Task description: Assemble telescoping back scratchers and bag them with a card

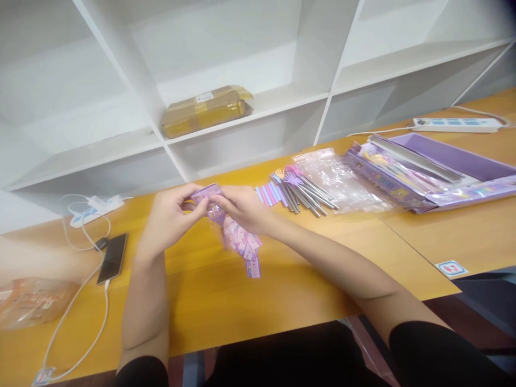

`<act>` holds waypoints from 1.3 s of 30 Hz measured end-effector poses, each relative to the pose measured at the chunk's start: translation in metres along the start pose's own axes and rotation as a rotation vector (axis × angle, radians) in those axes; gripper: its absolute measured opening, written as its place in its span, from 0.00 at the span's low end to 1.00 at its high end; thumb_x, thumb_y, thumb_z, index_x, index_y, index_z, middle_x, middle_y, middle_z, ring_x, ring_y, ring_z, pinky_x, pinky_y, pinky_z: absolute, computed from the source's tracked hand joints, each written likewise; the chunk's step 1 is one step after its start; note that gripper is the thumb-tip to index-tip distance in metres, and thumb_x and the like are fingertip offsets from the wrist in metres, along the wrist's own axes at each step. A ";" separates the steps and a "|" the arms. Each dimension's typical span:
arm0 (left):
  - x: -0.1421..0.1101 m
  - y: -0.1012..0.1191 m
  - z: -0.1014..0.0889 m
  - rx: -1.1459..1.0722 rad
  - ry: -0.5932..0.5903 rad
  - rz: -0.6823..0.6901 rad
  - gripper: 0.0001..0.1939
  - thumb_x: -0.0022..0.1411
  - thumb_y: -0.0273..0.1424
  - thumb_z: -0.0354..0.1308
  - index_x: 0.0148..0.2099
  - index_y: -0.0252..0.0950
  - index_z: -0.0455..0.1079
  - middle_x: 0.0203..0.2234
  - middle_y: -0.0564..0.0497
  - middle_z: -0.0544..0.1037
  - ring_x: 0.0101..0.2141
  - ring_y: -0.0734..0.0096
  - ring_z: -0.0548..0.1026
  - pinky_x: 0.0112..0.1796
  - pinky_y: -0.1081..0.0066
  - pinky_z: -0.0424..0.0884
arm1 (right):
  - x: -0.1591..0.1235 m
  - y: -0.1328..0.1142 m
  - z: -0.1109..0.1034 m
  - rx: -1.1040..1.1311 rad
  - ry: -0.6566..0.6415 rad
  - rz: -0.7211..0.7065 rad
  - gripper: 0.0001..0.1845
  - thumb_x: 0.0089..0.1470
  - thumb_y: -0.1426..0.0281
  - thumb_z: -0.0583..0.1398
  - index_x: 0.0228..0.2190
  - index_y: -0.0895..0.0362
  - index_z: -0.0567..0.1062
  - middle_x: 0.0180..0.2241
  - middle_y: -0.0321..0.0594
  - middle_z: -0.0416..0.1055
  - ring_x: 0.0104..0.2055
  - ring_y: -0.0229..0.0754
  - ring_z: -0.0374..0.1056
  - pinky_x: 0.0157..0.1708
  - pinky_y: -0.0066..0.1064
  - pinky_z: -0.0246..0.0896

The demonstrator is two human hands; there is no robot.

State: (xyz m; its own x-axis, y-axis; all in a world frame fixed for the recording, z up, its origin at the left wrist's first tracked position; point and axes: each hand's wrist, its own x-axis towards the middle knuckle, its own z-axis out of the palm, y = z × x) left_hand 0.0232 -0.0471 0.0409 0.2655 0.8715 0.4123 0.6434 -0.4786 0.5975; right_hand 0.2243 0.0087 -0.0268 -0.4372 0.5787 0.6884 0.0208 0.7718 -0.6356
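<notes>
My left hand (171, 217) and my right hand (244, 207) meet above the table, fingers closed on a small clear bag (206, 192) with a purple printed card at its top. A purple hand-shaped piece shows in the bag just below my fingertips. Under and beside my right hand lies a pile of pink and purple printed cards (244, 239). Farther right are several metal rods with coloured hand-shaped heads (300, 188). Pink, blue and purple short tubes (271, 194) lie in a row beside them.
Clear plastic bags (338, 180) lie next to an open purple box (435, 166) at the right. A phone (113, 258) with a white cable, a power strip (97, 210) and an orange-printed bag (36, 301) are at the left. A taped parcel (205, 112) sits on the shelf.
</notes>
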 end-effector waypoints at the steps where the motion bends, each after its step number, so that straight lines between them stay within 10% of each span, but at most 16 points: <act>1: 0.000 0.000 0.000 0.007 -0.005 0.006 0.11 0.71 0.39 0.65 0.48 0.40 0.84 0.36 0.49 0.86 0.35 0.66 0.83 0.38 0.72 0.79 | 0.000 0.001 0.000 -0.003 0.009 -0.014 0.27 0.77 0.51 0.52 0.35 0.56 0.77 0.32 0.37 0.75 0.34 0.38 0.67 0.40 0.30 0.60; 20: -0.002 -0.015 -0.003 -0.088 0.020 -0.041 0.15 0.69 0.37 0.67 0.55 0.40 0.84 0.43 0.46 0.88 0.42 0.61 0.88 0.47 0.66 0.86 | 0.002 0.005 -0.002 -0.072 -0.037 -0.043 0.19 0.78 0.61 0.46 0.32 0.51 0.61 0.30 0.35 0.67 0.33 0.39 0.63 0.40 0.33 0.58; 39: -0.001 0.001 -0.005 -0.047 -0.011 -0.052 0.16 0.67 0.26 0.62 0.54 0.40 0.84 0.43 0.51 0.89 0.41 0.66 0.87 0.44 0.74 0.82 | 0.000 0.007 -0.004 -0.052 -0.057 -0.016 0.15 0.74 0.66 0.48 0.34 0.52 0.66 0.33 0.39 0.72 0.36 0.41 0.67 0.42 0.33 0.60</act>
State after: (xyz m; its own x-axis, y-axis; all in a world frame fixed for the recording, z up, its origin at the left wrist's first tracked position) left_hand 0.0204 -0.0495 0.0444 0.2404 0.8965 0.3721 0.6221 -0.4365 0.6500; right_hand 0.2283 0.0147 -0.0296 -0.4887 0.5510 0.6764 0.0589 0.7944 -0.6046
